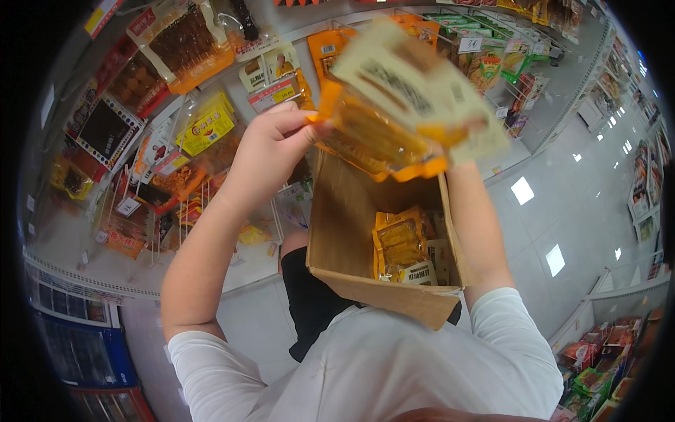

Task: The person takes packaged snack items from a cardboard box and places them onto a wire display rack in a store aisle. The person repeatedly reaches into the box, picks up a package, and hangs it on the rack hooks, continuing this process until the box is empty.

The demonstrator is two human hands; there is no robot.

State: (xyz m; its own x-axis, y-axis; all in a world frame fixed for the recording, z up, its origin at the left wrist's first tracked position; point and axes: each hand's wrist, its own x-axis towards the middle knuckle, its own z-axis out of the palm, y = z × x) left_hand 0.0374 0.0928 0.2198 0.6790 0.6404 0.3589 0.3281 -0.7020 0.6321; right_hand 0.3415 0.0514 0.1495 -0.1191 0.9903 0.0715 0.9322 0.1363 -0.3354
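Note:
My left hand (pixel 287 132) pinches the corner of an orange vacuum snack pack (pixel 379 134) between thumb and fingers. A cream printed pack front (pixel 401 74) shows above it, blurred; whether these are one pack or several I cannot tell. My right hand is mostly hidden behind the packs' right end, its forearm (pixel 477 221) running along the box's right side. Below the packs an open cardboard box (pixel 343 221) sits in front of my body. Inside it, towards the right, lie an orange snack pack (pixel 401 245) and cream-labelled packs (pixel 439 258).
A white shelf rack (pixel 253 264) curves along the left with hanging snack packs (pixel 205 124) on wire hooks. More green packs (pixel 495 58) hang behind a price tag (pixel 471 44). Tiled floor (pixel 532 227) lies to the right, with a display of packs (pixel 601 353) at lower right.

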